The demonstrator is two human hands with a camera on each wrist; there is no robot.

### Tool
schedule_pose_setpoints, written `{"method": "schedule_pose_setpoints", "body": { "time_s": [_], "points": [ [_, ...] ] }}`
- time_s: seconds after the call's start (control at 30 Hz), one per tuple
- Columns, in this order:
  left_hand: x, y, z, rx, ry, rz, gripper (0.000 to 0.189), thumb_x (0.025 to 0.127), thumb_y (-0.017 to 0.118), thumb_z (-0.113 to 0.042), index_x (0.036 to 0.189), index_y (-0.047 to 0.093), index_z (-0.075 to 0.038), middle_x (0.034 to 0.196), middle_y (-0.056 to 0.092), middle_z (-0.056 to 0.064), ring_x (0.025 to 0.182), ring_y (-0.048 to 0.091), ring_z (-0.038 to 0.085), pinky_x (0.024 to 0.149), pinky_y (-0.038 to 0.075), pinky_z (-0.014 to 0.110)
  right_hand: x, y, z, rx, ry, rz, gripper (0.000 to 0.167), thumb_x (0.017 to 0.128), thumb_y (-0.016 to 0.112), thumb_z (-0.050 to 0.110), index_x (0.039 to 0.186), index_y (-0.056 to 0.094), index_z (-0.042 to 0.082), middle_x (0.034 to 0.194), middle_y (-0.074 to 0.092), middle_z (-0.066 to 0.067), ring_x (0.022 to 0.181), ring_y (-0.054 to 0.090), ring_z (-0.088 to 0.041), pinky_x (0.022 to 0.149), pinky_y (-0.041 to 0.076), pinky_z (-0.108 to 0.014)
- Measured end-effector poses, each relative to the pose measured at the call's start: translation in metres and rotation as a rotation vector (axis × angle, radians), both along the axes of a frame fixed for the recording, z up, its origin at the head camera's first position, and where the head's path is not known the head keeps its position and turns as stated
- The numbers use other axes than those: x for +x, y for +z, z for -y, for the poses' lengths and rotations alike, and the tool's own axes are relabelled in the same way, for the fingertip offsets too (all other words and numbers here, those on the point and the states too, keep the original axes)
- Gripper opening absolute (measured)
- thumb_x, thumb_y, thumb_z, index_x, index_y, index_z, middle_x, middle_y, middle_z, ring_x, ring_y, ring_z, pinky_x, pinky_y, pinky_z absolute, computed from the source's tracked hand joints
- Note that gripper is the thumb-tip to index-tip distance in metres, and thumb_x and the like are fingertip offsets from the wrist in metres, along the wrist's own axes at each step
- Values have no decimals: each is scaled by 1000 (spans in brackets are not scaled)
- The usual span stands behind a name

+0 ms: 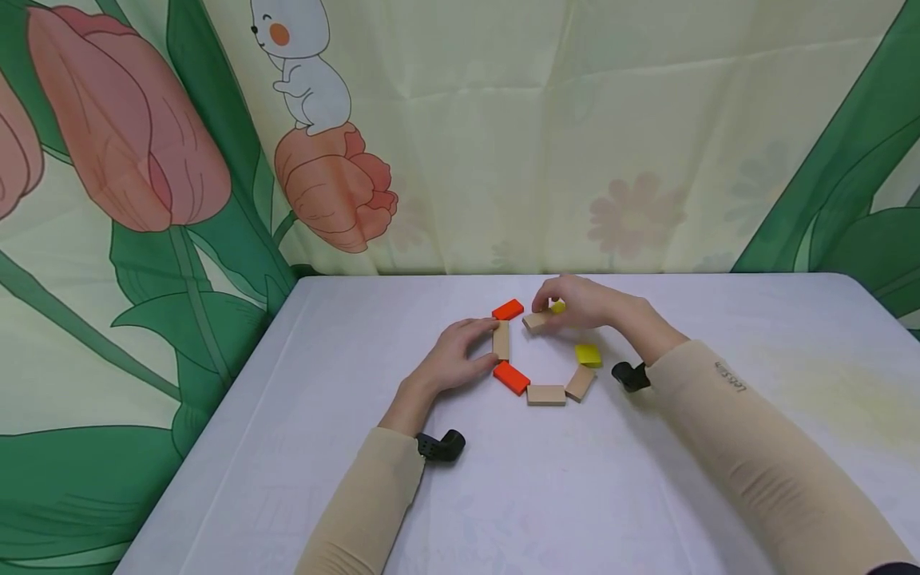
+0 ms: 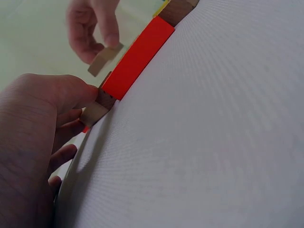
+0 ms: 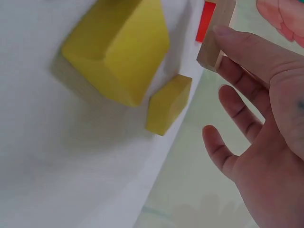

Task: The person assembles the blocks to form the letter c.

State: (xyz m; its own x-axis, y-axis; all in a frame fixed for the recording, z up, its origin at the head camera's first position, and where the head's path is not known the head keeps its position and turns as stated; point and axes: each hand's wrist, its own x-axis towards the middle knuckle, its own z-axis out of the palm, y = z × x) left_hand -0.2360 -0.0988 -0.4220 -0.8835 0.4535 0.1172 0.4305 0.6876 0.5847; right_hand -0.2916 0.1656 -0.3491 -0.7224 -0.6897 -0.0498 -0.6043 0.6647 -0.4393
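My left hand [image 1: 458, 351] spans a plain wooden block [image 1: 501, 341] at the left of a ring of small blocks, thumb at its near end and a finger at its far end. Between thumb and finger, my right hand [image 1: 585, 303] pinches another wooden block [image 3: 217, 38], raised at the far side of the ring. One red block [image 1: 508, 310] lies just beyond the left hand's block, and a second red block [image 1: 511, 378] angles away from its near end. Beside the right hand, a yellow block [image 1: 558, 307] is partly hidden by the fingers.
A wooden block [image 1: 546, 396] forms the ring's near side. To its right come an angled wooden block [image 1: 580, 383] and a yellow block [image 1: 588, 356]. Everything lies on a white-covered table [image 1: 287, 447], with a printed curtain [image 1: 489, 144] hanging behind its far edge.
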Motion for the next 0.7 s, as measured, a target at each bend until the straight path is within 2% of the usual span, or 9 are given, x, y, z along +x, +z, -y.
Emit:
{"method": "schedule_pose_setpoints", "body": {
  "time_s": [0.27,0.7],
  "points": [
    [-1,0,0,5,-2,4,58,94,63,-30,149,52,-17,148,52,0,139,39,22,115,31,45,-10,4,-2,-27,31,-46,19,89,74,1,108,72,2,102,67,-6,99,59,-30,96,48,-51],
    [-2,1,1,12,-12,0,57,94,63,-29,148,53,-16,147,52,1,138,40,22,115,31,45,-23,6,2,-9,-96,8,22,92,72,4,113,70,2,108,65,-10,108,56,-36,99,47,-50]
  ]
}}
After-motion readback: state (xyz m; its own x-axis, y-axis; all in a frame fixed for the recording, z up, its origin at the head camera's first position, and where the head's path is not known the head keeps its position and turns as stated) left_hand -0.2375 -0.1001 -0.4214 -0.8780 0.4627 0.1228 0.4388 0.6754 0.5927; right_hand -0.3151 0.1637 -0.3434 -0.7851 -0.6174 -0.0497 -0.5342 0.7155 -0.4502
